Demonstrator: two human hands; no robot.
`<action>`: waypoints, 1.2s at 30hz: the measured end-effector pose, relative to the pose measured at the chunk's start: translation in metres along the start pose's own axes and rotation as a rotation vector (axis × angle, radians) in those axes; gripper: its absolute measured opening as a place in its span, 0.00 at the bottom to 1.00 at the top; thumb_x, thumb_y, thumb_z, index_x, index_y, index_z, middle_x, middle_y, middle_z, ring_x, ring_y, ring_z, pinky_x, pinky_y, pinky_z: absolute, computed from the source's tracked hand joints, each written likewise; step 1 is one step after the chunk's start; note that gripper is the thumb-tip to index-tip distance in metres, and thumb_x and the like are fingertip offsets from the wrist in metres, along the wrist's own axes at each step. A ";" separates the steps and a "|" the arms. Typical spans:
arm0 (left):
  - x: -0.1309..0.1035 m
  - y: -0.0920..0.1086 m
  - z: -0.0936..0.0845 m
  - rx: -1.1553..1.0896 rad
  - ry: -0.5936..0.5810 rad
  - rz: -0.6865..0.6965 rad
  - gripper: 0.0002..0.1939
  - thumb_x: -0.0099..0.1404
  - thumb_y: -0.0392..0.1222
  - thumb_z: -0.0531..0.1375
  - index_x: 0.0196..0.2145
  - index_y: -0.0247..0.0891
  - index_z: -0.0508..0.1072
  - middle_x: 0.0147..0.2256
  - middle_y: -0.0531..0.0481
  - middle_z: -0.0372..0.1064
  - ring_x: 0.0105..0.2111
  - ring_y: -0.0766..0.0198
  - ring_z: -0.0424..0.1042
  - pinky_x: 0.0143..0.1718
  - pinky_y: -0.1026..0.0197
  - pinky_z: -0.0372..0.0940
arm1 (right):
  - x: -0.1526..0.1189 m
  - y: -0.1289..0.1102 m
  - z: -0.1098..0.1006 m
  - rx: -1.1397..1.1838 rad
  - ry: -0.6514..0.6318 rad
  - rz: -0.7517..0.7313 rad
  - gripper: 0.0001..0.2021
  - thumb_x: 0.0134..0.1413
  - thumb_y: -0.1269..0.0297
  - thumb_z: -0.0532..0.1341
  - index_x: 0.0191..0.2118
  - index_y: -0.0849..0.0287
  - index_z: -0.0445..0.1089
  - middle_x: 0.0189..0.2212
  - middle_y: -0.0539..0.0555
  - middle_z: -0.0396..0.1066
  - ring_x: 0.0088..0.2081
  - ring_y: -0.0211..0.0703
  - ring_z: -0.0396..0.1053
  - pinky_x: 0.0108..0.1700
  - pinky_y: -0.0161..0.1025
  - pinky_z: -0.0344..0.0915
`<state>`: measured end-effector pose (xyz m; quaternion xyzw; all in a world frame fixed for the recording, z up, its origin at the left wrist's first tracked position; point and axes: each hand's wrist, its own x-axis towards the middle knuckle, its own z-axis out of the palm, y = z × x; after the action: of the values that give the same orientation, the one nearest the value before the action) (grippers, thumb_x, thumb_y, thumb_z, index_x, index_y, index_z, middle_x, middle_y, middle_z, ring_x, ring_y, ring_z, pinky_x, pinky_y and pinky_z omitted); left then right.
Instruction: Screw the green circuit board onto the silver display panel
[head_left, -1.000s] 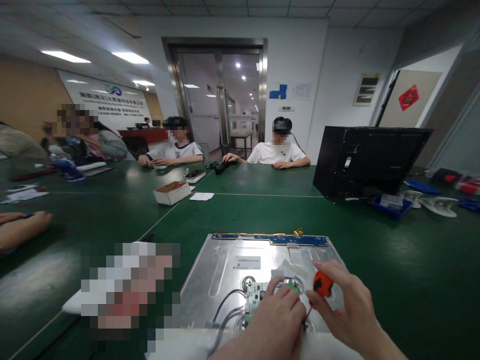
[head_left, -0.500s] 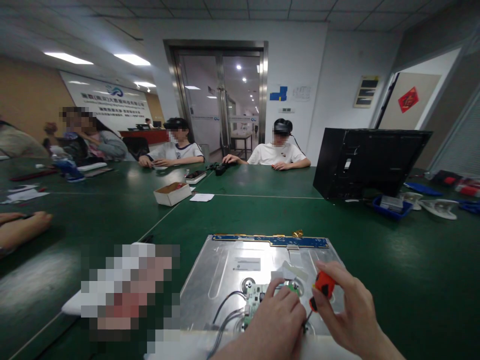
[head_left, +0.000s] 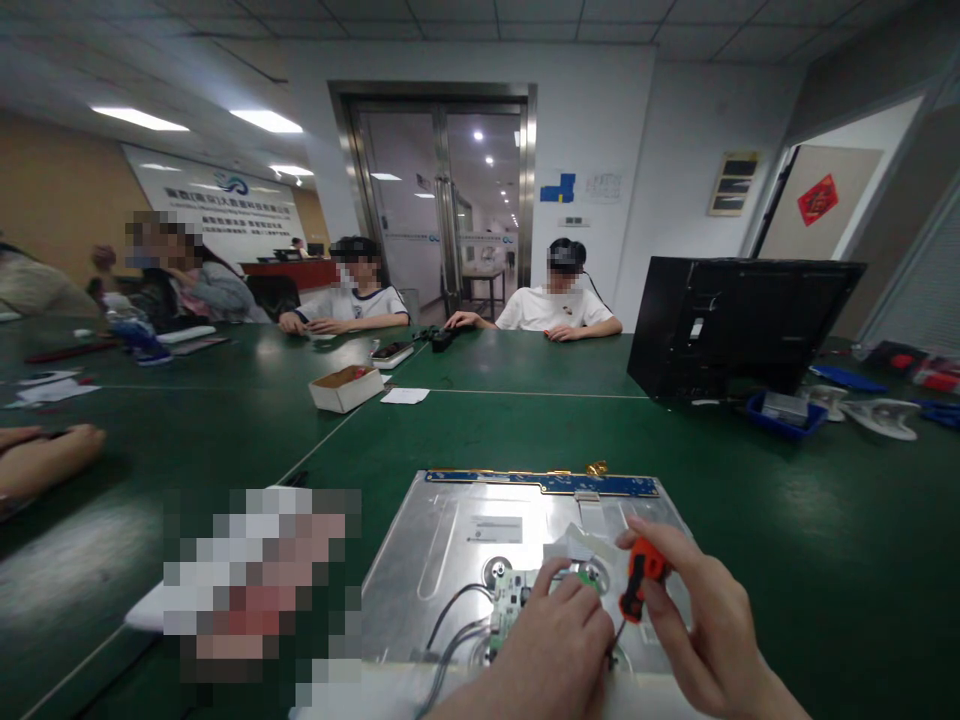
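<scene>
My right hand (head_left: 709, 625) is closed on the handle of a small orange and black screwdriver (head_left: 641, 580), pinched between thumb and fingers. Its thin shaft slants down to the lower right part of a metal panel (head_left: 427, 560), beside a round mount. My left hand (head_left: 555, 635) lies curled over a green circuit board (head_left: 510, 590) on that panel, its fingertips close to the shaft. What those fingers hold, if anything, is hidden. Dark cables (head_left: 450, 640) run from the board's left side. A blue circuit strip (head_left: 540, 484) lines the panel's far edge.
A black monitor (head_left: 735, 320) stands at the right, with a blue tray (head_left: 784, 415) by its base. Ahead to the left is a white open box (head_left: 345, 388). A pixelated object (head_left: 262, 570) lies left of the panel. Several people sit around the green table (head_left: 525, 430).
My right fingers have shifted round the screwdriver handle, and more of its black part shows now. The handle has turned slightly. My left hand has stayed in place.
</scene>
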<state>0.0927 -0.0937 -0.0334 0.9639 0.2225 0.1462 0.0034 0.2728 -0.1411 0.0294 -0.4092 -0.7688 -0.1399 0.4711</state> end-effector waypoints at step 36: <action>-0.001 -0.001 0.002 -0.071 0.019 0.001 0.10 0.66 0.39 0.61 0.45 0.38 0.70 0.44 0.46 0.75 0.46 0.53 0.72 0.61 0.45 0.55 | 0.009 -0.002 0.006 -0.051 0.128 -0.064 0.09 0.68 0.63 0.56 0.49 0.59 0.65 0.25 0.50 0.74 0.24 0.40 0.74 0.25 0.34 0.70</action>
<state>0.0918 -0.0928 -0.0358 0.9618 0.2167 0.1631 0.0357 0.2655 -0.1341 0.0337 -0.3864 -0.7460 -0.2004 0.5040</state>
